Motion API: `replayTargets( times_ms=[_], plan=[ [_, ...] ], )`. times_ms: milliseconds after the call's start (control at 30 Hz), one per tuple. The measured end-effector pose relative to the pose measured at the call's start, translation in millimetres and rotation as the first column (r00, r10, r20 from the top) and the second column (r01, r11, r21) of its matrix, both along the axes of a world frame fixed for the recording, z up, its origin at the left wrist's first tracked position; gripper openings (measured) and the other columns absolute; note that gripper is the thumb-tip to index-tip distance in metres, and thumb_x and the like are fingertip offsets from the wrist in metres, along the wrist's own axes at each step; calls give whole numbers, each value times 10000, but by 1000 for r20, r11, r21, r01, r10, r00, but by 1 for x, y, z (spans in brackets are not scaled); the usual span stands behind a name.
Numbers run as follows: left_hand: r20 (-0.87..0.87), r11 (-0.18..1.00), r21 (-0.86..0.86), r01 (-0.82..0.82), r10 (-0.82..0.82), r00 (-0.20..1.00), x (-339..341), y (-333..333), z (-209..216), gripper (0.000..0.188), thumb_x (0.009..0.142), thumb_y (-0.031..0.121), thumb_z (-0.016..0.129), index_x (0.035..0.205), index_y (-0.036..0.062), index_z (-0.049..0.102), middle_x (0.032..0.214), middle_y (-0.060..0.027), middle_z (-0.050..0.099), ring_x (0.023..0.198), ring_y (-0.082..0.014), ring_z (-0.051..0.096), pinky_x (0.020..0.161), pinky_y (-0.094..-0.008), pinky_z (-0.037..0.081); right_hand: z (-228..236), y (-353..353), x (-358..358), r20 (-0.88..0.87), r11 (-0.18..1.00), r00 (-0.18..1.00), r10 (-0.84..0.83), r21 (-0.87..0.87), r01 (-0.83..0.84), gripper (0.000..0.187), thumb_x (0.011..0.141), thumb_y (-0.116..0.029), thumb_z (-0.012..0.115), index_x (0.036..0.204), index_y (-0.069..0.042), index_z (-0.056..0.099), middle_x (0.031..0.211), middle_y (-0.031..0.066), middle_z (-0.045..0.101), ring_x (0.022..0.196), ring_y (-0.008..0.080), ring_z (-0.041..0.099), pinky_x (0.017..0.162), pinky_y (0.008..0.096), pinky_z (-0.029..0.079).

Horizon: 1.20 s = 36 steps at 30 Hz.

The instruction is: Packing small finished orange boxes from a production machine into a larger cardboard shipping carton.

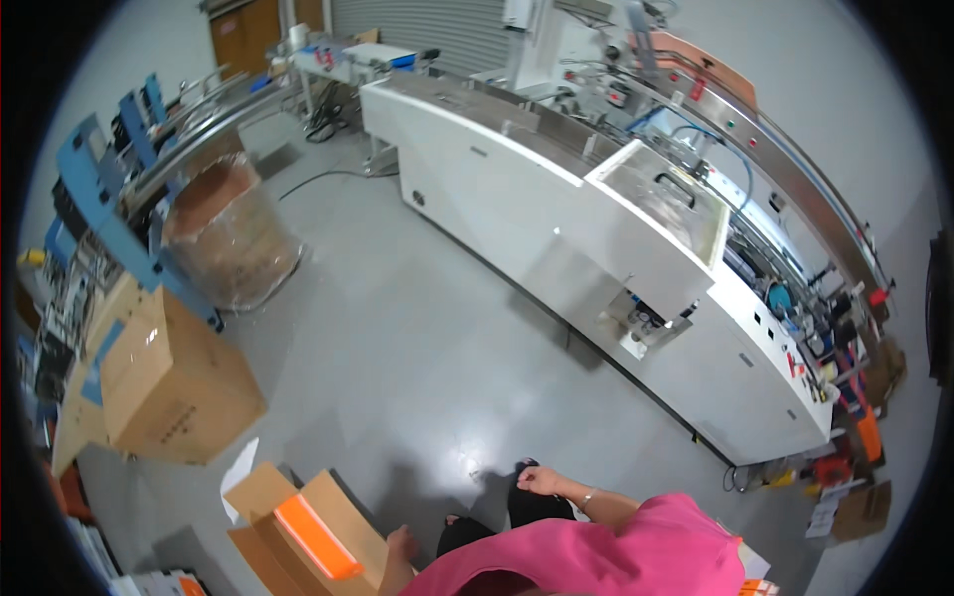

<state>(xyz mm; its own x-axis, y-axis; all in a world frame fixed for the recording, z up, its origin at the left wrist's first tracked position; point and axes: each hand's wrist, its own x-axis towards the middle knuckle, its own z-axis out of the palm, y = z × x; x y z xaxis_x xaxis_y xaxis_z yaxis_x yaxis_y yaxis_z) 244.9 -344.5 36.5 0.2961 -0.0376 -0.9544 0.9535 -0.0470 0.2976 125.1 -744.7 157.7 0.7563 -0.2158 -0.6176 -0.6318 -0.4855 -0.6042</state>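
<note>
Head view: left hand (400,546) beside the open cardboard box (341,509), touch and grip impossible to tell; right hand (538,481) curled closed, seemingly empty, over dark trousers (542,507). Within the box, an orange pack (316,537), probably light and slick; best held by opposite long edges.

Fairly bright light left a pale glare on the grey floor (348,328) and soft shadows beside the white machine (477,189), while fisheye distortion curved straight edges toward a blackened rim.
</note>
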Motion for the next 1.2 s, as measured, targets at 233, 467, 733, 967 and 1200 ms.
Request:
replayTargets(
  times_ms=[233, 467, 733, 967, 1200],
  plan=[
    [328, 781, 251, 572, -624, 709, 92, -182, 61, 367, 855, 267, 436, 582, 26, 474, 474, -97, 460, 405, -208, 474, 383, -358, 374, 43, -100, -93, -7, 978, 985, -170, -121, 168, 322, 737, -383, 608, 881, -95, 618, 863, 132, 641, 840, 307, 607, 750, 384, 475],
    [457, 332, 566, 754, -888, 48, 70, -500, 133, 383, 799, 336, 490, 1000, 30, 603, 1068, -221, 578, 1017, -384, 535, 848, -439, 439, 40, -190, -172, 44, 754, 756, -653, -54, 654, 348, 729, -353, 638, 910, -56, 626, 790, 125, 644, 741, 254, 619, 693, 355, 478],
    [888, -163, 279, 946, -331, -318, -72, -711, 286, 372, 835, 283, 546, 1101, 24, 523, 965, -169, 610, 912, -268, 591, 777, -346, 467, 100, -295, -166, 66, 643, 654, -754, 281, 713, 318, 796, -233, 628, 1049, -48, 577, 857, 37, 625, 747, 116, 574, 617, 278, 461],
    [975, -236, 27, 971, -208, -77, -76, -808, 411, 376, 845, 193, 578, 1169, 15, 515, 1032, -112, 613, 948, -188, 575, 843, -310, 444, 225, -447, -165, 481, 688, 495, -724, 442, 576, 295, 850, -128, 590, 1132, -58, 543, 1009, 26, 616, 893, 102, 558, 785, 248, 453],
    [973, -132, 97, 986, -194, -122, -62, -871, 474, 356, 832, 139, 600, 1153, 6, 526, 1053, -126, 602, 968, -191, 584, 836, -301, 453, 326, -581, -193, 274, 735, 684, -676, 179, 654, 276, 811, -124, 626, 1066, -38, 562, 960, 50, 593, 793, 93, 553, 676, 237, 460]
  ],
)
